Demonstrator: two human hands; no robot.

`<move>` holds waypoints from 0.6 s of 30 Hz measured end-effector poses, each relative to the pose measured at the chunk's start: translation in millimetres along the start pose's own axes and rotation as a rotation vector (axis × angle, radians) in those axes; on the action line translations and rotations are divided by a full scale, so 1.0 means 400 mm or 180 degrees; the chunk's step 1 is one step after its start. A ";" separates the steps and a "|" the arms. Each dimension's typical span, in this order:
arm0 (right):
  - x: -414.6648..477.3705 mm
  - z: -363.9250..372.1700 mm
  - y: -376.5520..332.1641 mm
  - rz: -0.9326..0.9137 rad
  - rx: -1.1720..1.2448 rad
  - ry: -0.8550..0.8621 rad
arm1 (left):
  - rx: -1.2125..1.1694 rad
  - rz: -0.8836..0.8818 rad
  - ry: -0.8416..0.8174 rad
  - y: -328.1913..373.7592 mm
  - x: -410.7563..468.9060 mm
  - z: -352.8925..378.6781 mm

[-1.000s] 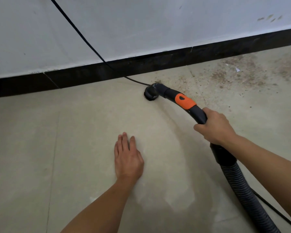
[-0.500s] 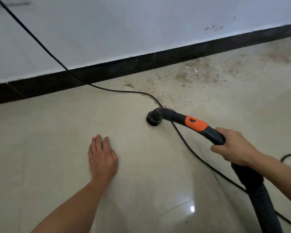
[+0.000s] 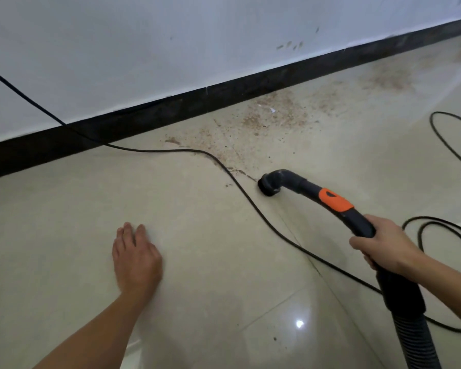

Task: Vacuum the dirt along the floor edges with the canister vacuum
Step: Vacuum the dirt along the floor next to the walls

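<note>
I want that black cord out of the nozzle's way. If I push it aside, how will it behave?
Probably floppy: the cord lies in loose curves. It should slide easily on the glossy floor, perhaps smearing nearby dirt.

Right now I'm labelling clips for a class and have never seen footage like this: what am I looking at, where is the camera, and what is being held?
There is no machine arm here, only a person. The one picture comes from a camera worn on their head, looking down at their own arms. The left hand lies flat, fingers straight, on the pale tiled floor. The right hand grips the black vacuum handle, which has an orange patch. Its round nozzle sits on the floor, and the ribbed hose runs back out of view. A black power cord snakes across the tiles. Brown dirt lies scattered along the dark baseboard under the white wall, beyond the nozzle.
</note>
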State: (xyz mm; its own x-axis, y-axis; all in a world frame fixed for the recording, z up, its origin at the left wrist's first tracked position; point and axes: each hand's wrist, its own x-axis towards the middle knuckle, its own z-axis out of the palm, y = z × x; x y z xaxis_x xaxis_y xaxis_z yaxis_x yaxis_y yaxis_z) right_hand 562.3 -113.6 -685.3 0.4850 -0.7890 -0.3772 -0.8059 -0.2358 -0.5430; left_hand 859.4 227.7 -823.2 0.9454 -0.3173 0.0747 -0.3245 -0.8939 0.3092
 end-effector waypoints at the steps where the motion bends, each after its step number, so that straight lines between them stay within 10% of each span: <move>1: 0.002 0.018 -0.016 -0.0035 -0.0018 0.0002 | -0.0007 -0.0001 -0.0004 0.000 0.000 0.000; 18: 0.107 0.146 -0.214 -0.0534 -0.0652 -0.0075 | 0.0066 -0.0043 -0.0067 0.000 0.007 0.006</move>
State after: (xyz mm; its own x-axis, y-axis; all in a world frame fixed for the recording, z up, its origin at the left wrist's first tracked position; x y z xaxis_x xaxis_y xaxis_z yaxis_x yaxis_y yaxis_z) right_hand 671.8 -94.1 -698.7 0.6234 -0.7163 -0.3134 -0.7644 -0.4740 -0.4371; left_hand 862.0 226.2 -825.3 0.9489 -0.3115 0.0506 -0.3124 -0.9045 0.2903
